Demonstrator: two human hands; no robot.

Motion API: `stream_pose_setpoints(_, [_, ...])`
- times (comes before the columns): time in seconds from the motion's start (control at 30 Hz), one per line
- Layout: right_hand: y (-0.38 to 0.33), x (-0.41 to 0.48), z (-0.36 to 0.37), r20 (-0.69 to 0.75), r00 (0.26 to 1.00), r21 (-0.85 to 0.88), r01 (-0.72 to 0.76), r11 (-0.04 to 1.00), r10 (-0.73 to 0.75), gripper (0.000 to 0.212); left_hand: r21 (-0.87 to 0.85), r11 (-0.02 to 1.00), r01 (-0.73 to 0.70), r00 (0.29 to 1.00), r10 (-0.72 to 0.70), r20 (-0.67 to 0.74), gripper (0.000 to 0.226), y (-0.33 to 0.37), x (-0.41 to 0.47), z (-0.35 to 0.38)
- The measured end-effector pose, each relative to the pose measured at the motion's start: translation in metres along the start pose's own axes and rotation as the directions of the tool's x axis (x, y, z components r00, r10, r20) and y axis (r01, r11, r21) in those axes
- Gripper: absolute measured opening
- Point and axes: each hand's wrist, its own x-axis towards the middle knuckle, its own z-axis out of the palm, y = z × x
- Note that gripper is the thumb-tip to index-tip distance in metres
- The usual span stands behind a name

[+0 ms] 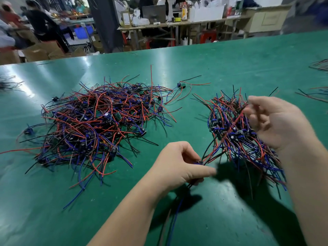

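Pinching a wired module (198, 163) — grip tightly closed — is the left hand (178, 166).

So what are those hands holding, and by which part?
The left hand pinches a small wired module at its blue body, wires dangling. The right hand seems to pinch a red wire mid-length, though blur hides it.

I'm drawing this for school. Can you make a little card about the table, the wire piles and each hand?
table: green and shiny
big pile: red, blue and black wires, on the left
small pile: same wires, on the right
left hand: pinches a wired part
right hand: fingers curled at the small pile; grip too blurred to tell
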Motion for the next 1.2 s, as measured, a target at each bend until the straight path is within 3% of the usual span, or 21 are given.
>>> stream_pose_setpoints(0.13, [-0.014, 0.011, -0.018, -0.107, 0.993, 0.266, 0.076, 0.961, -0.049, 0.017, -0.025, 1.000, 0.004, 0.997, -0.006, -0.081, 0.041, -0.001, 0.002, 0.000])
stream_pose_setpoints(0.27, [-0.011, 0.007, -0.012, -0.088, 0.996, 0.266, -0.003, 0.964, 0.027, 0.022, -0.178, 0.984, -0.029, 0.974, -0.012, -0.227, 0.048, 0.002, 0.009, -0.003])
stream_pose_setpoints(0.33, [-0.011, -0.002, -0.004, 0.029, 0.999, 0.108, -0.040, 0.993, 0.037, 0.023, -0.279, 0.959, -0.044, 0.962, -0.035, -0.271, 0.050, 0.005, 0.011, -0.008])
stream_pose_setpoints(0.43, [0.001, -0.022, 0.013, 0.352, 0.936, -0.247, 0.089, 0.965, 0.004, 0.010, -0.378, 0.925, -0.032, 0.966, -0.069, -0.250, 0.046, 0.009, 0.011, -0.012])
stream_pose_setpoints(0.5, [0.017, -0.035, 0.023, 0.544, 0.839, -0.443, 0.257, 0.859, 0.029, 0.025, -0.402, 0.915, -0.024, 0.974, -0.069, -0.216, 0.045, 0.011, 0.012, -0.011])
stream_pose_setpoints(0.6, [0.041, -0.043, 0.032, 0.649, 0.760, -0.622, 0.545, 0.562, -0.019, 0.027, -0.386, 0.922, -0.008, 0.983, -0.064, -0.174, 0.045, 0.013, 0.012, -0.011])
stream_pose_setpoints(0.67, [0.047, -0.041, 0.033, 0.620, 0.773, -0.642, 0.600, 0.477, -0.138, 0.021, -0.396, 0.918, 0.018, 0.986, -0.082, -0.144, 0.056, 0.014, 0.011, -0.013])
stream_pose_setpoints(0.73, [0.047, -0.039, 0.030, 0.574, 0.796, -0.616, 0.575, 0.538, -0.194, 0.018, -0.408, 0.912, 0.047, 0.991, -0.093, -0.093, 0.069, 0.015, 0.010, -0.016])
stream_pose_setpoints(0.9, [0.036, -0.038, 0.029, 0.558, 0.792, -0.490, 0.555, 0.672, -0.247, 0.026, -0.456, 0.889, 0.026, 0.999, -0.012, 0.035, 0.067, 0.022, 0.005, -0.017])
stream_pose_setpoints(1.0, [0.014, -0.034, 0.020, 0.431, 0.803, -0.451, 0.586, 0.673, -0.411, 0.030, -0.467, 0.884, 0.013, 0.999, 0.006, 0.039, 0.067, 0.023, 0.004, -0.020])
stream_pose_setpoints(1.1, [-0.011, -0.020, -0.001, 0.302, 0.828, -0.614, 0.548, 0.568, -0.473, 0.027, -0.475, 0.880, -0.013, 1.000, 0.018, 0.007, 0.064, 0.022, 0.005, -0.024])
stream_pose_setpoints(1.2, [-0.014, -0.005, -0.023, 0.245, 0.934, -0.916, 0.311, 0.254, -0.259, 0.021, -0.460, 0.887, -0.026, 1.000, 0.020, -0.017, 0.061, 0.022, 0.006, -0.026])
